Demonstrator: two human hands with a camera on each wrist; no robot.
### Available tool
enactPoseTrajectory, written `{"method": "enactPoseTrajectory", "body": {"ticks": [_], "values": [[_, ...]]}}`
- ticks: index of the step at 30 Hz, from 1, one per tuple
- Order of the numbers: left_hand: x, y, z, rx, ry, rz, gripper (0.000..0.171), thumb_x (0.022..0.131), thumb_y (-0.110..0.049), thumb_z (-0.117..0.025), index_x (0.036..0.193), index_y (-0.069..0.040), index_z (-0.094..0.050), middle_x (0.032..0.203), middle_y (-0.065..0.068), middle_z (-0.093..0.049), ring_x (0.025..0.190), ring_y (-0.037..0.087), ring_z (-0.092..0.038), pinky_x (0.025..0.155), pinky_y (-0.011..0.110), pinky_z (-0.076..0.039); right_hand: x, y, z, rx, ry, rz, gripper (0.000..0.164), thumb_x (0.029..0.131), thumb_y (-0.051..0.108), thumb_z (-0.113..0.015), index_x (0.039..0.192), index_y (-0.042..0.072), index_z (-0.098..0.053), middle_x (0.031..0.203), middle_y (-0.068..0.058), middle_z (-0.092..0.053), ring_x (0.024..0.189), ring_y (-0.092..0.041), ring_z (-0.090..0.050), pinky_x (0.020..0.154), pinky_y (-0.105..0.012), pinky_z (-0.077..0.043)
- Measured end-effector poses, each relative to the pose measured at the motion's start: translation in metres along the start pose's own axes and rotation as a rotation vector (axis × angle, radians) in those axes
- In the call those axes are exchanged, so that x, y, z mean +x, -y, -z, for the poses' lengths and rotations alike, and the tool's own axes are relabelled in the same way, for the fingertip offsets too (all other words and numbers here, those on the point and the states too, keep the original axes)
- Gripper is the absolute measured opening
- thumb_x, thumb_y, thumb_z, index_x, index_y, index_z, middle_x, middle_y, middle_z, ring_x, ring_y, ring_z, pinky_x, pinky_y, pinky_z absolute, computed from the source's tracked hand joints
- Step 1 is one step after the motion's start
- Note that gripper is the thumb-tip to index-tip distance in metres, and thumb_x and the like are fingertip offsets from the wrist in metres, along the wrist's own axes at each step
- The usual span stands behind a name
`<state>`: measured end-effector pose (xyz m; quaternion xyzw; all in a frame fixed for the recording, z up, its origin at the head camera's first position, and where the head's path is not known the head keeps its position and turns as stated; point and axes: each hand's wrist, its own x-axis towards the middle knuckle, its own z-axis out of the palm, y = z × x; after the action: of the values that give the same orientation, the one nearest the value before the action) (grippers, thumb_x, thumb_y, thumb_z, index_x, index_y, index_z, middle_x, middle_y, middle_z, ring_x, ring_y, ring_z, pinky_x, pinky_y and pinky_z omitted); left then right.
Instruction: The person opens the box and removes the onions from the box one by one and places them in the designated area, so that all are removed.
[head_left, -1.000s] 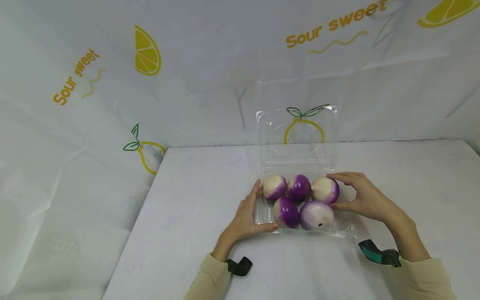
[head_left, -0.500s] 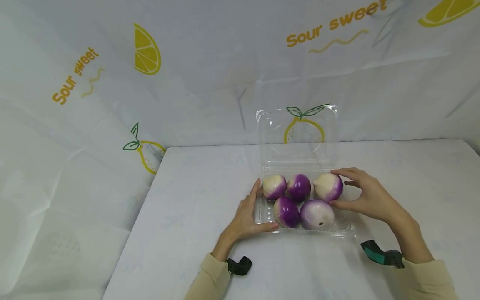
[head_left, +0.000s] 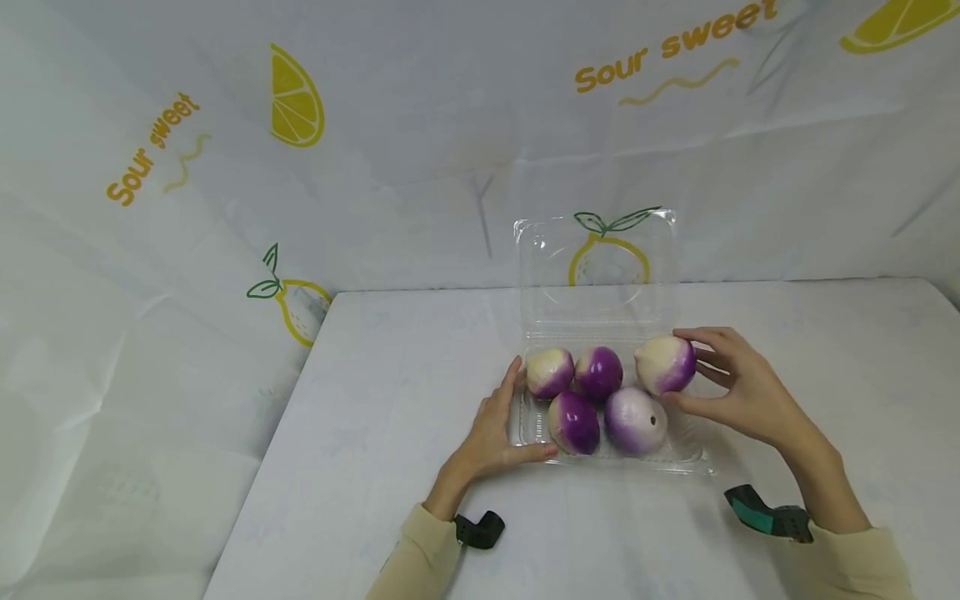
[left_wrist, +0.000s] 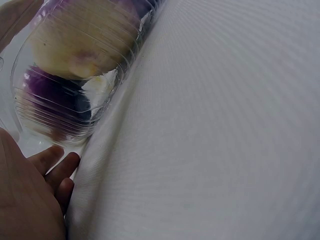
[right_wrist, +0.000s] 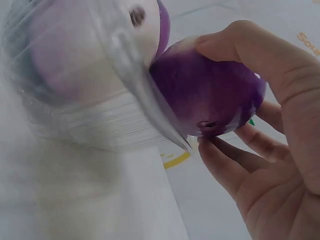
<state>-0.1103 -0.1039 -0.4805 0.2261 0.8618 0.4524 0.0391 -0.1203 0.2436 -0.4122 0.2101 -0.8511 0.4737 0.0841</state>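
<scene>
A clear plastic clamshell box point(head_left: 690, 454) lies on the table with its lid point(head_left: 540, 258) raised at the back. Two turnips, one mostly white point(head_left: 633, 423) and one purple and cream point(head_left: 573, 423), sit in the front row. Behind them are a cream-topped turnip point(head_left: 550, 373) and a deep purple turnip point(head_left: 599, 373). My right hand point(head_left: 738, 392) pinches another turnip point(right_wrist: 207, 90) between thumb and fingertips, over the box's right rim. My left hand point(head_left: 491, 437) rests at the box's left side, fingers extended along it and thumb at the front edge.
The white-covered table point(head_left: 390, 400) meets a white backdrop cloth point(head_left: 420, 167) printed with lemons just behind the lid. Dark wrist mounts point(head_left: 480, 531) stick out beside both forearms.
My right hand has lifted the back right turnip and moved it up and rightward. The mostly white turnip has rolled, its dark spot now facing right. My left hand stays in place.
</scene>
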Motion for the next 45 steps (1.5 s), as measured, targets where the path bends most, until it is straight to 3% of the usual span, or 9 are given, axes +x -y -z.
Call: {"method": "enactPoseTrajectory", "body": {"ticks": [10, 22, 28, 36, 45], "values": [[0.0023, 0.0005, 0.0001, -0.006, -0.007, -0.065, 0.129, 0.07, -0.035, -0.086, 0.165, -0.006, -0.003, 0.159, 0.016, -0.046, 0.149, 0.036, -0.041, 0.121, 0.063, -0.03, -0.0016, 0.0025, -0.0018, 0.047, -0.056, 0.017, 0.083, 0.065, -0.017, -0.086, 0.141, -0.005, -0.054, 0.132, 0.02, -0.049, 0.117, 0.01, -0.052, 0.095, 0.0, -0.042], [0.0009, 0.0005, 0.0001, 0.009, -0.017, -0.068, 0.129, 0.069, -0.033, -0.087, 0.165, -0.006, -0.004, 0.158, 0.015, -0.047, 0.147, 0.035, -0.045, 0.12, 0.062, -0.033, -0.0037, 0.0059, -0.0052, 0.077, -0.105, -0.026, 0.086, 0.066, -0.021, -0.083, 0.145, -0.004, -0.051, 0.13, 0.018, -0.041, 0.117, 0.001, -0.047, 0.086, -0.002, -0.048], [0.001, 0.0002, 0.0001, 0.004, -0.016, -0.062, 0.129, 0.07, -0.034, -0.087, 0.165, -0.008, -0.004, 0.158, 0.014, -0.048, 0.147, 0.034, -0.044, 0.12, 0.062, -0.032, -0.0025, 0.0067, -0.0052, 0.081, -0.143, -0.009, 0.094, 0.063, -0.024, -0.082, 0.148, 0.0, -0.05, 0.132, 0.017, -0.043, 0.119, 0.001, -0.046, 0.089, -0.001, -0.046], [0.0013, -0.0003, -0.0003, 0.001, -0.013, -0.051, 0.129, 0.07, -0.035, -0.086, 0.165, -0.008, -0.004, 0.159, 0.015, -0.046, 0.148, 0.036, -0.042, 0.12, 0.063, -0.031, -0.0019, 0.0045, -0.0061, 0.074, -0.188, 0.014, 0.098, 0.057, -0.025, -0.083, 0.143, -0.008, -0.04, 0.138, 0.017, -0.045, 0.12, -0.002, -0.044, 0.095, 0.002, -0.041], [0.0009, -0.0003, -0.0002, 0.002, -0.01, -0.039, 0.128, 0.07, -0.037, -0.085, 0.166, -0.012, -0.003, 0.16, 0.014, -0.046, 0.149, 0.036, -0.041, 0.12, 0.066, -0.03, -0.003, 0.0019, -0.0049, 0.064, -0.19, 0.041, 0.094, 0.055, -0.027, -0.083, 0.14, -0.009, -0.047, 0.136, 0.019, -0.05, 0.117, 0.001, -0.05, 0.097, 0.001, -0.041]]}}
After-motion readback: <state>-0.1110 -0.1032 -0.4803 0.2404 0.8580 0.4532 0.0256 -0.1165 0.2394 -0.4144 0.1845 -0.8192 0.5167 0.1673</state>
